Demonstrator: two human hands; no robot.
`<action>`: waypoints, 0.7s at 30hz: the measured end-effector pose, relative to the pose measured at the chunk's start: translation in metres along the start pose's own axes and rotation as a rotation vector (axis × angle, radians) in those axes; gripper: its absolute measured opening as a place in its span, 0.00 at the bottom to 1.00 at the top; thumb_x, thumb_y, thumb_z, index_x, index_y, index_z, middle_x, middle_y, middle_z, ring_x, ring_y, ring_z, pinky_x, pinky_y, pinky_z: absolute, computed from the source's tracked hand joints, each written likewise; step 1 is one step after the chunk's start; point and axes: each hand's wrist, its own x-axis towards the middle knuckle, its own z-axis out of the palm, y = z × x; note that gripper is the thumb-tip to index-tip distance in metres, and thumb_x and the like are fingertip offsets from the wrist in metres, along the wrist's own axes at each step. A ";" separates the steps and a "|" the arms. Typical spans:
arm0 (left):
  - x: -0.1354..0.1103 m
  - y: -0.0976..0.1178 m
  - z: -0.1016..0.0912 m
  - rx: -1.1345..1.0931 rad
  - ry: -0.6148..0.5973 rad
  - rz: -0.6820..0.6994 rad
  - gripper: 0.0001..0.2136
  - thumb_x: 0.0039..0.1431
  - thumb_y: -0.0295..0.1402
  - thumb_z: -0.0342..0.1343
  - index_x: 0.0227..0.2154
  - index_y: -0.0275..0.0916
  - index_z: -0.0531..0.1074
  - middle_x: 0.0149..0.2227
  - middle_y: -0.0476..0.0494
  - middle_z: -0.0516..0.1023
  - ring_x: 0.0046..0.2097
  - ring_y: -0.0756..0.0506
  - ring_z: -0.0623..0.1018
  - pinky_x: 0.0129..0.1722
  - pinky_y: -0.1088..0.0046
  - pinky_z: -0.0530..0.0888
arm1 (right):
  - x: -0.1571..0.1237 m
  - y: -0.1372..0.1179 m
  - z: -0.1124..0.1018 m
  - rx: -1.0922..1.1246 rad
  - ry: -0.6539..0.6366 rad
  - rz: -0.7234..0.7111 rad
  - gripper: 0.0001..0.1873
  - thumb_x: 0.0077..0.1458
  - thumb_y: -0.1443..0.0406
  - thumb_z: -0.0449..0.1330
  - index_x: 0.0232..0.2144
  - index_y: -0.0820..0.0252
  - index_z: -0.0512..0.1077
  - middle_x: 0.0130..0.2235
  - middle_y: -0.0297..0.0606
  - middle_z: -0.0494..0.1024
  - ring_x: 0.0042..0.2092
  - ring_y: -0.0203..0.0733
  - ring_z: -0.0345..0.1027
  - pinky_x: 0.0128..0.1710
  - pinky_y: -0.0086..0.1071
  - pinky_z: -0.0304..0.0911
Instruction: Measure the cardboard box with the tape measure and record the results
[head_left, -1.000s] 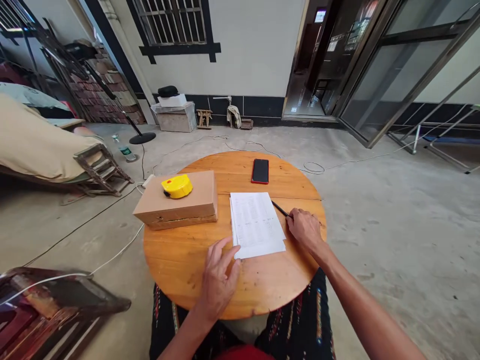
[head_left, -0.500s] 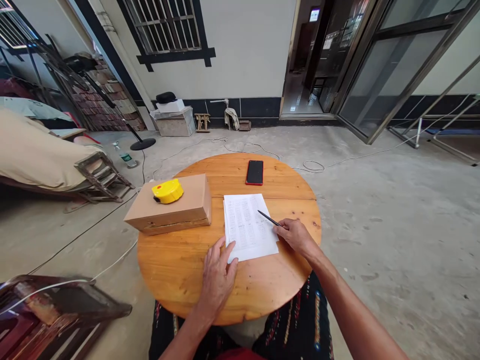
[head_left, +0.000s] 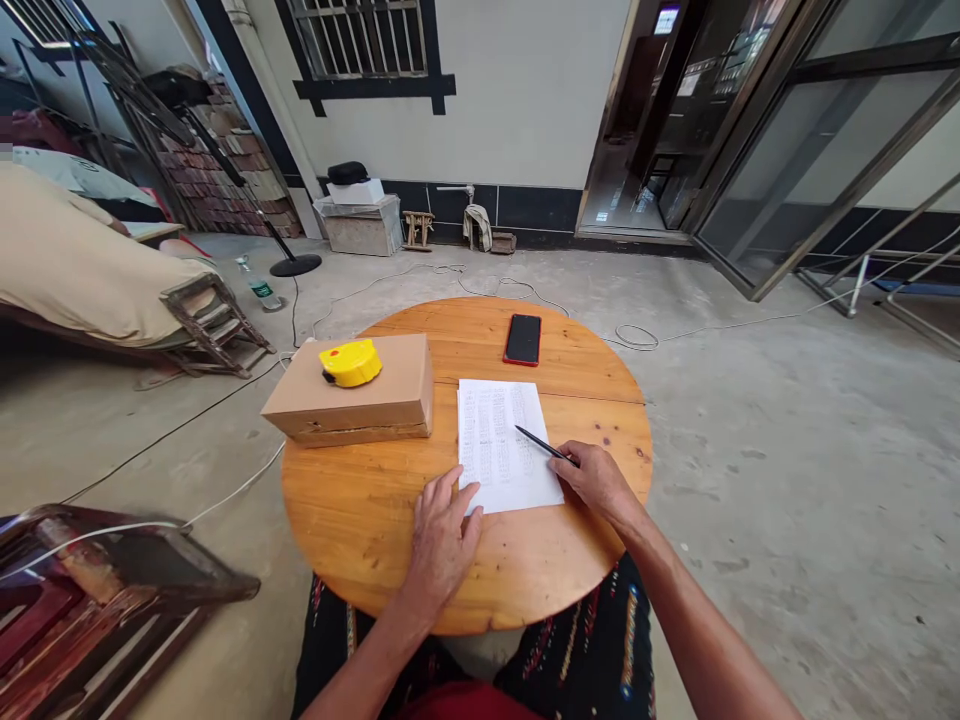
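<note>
White sheets of paper with rows of small writing lie on the round wooden table. My left hand rests at the lower left corner of the sheets, its fingers spread and the tips touching the paper. In my right hand is a dark pen, gripped between the fingers and slanting up and left over the paper. Whether its tip touches the sheet I cannot tell. My right hand rests by the paper's right edge.
A cardboard box stands at the table's left, with a yellow tape measure on top. Behind the paper lies a phone with a red edge. A wooden chair is at lower left; cables run across the floor.
The camera view has shifted, so the table and everything on it appear slightly farther right and higher. The paper sheets look more squarely stacked. Both hands keep nearly the same pose.
</note>
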 end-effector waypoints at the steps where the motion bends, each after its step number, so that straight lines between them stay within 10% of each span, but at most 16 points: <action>1: 0.000 0.000 0.000 0.006 -0.001 0.002 0.12 0.60 0.27 0.52 0.46 0.40 0.74 0.54 0.38 0.71 0.53 0.37 0.70 0.51 0.54 0.70 | -0.001 -0.001 0.000 -0.011 0.001 0.009 0.09 0.55 0.62 0.55 0.30 0.58 0.74 0.27 0.34 0.76 0.28 0.39 0.66 0.27 0.29 0.51; 21: 0.009 0.046 0.005 -0.008 -0.162 0.226 0.15 0.60 0.24 0.51 0.49 0.37 0.70 0.53 0.39 0.73 0.54 0.38 0.70 0.55 0.53 0.69 | -0.020 -0.002 -0.001 0.126 0.106 -0.055 0.18 0.62 0.55 0.48 0.33 0.59 0.72 0.27 0.36 0.75 0.29 0.41 0.68 0.31 0.32 0.58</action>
